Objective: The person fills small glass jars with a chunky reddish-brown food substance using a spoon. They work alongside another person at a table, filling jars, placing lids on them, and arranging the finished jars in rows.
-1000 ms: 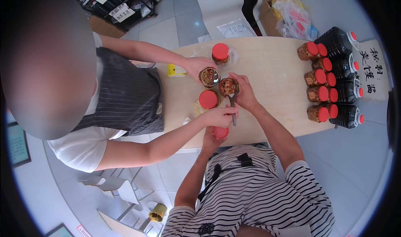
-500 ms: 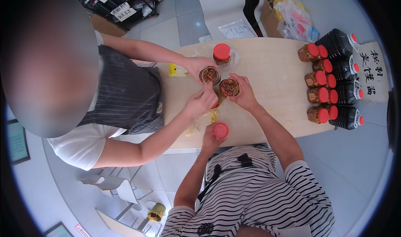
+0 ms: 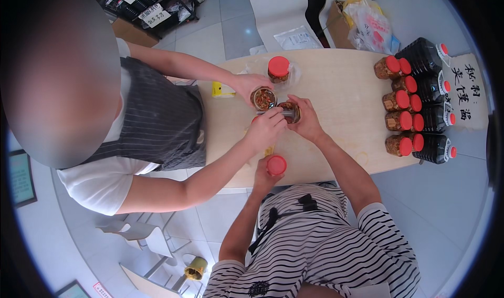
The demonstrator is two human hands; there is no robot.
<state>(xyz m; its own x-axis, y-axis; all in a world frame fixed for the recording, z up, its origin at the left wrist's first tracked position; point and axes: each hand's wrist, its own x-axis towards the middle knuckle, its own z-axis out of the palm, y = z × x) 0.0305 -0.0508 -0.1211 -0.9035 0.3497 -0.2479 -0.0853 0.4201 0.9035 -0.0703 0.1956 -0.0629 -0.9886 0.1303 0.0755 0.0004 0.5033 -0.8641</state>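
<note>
My right hand (image 3: pixel 306 118) is wrapped round an open glass jar (image 3: pixel 292 116) of chunky red-brown sauce, near the table's middle. Closer to me, at the table's front edge, my left hand (image 3: pixel 264 176) grips a red lid (image 3: pixel 276 165). Across from it, a co-worker's hand (image 3: pixel 252 86) steadies a second open jar (image 3: pixel 263 98) of sauce, close beside mine. The co-worker's other hand (image 3: pixel 266 130) holds a shiny metal utensil (image 3: pixel 282 112) across the mouth of my jar; its exact shape is partly hidden. Behind these jars stands a jar with a red lid (image 3: pixel 279 68).
On the right end of the table (image 3: pixel 341 98) several red-capped sauce jars (image 3: pixel 397 99) stand in rows beside dark jugs (image 3: pixel 434 117). A yellow packet (image 3: pixel 222 89) lies near the co-worker's apron (image 3: pixel 157 114). White chairs (image 3: pixel 278 9) stand behind the table.
The co-worker's utensil hand has moved right, from the co-worker's own jar to over mine, partly covering its mouth. Both my hands stay nearly where they were.
</note>
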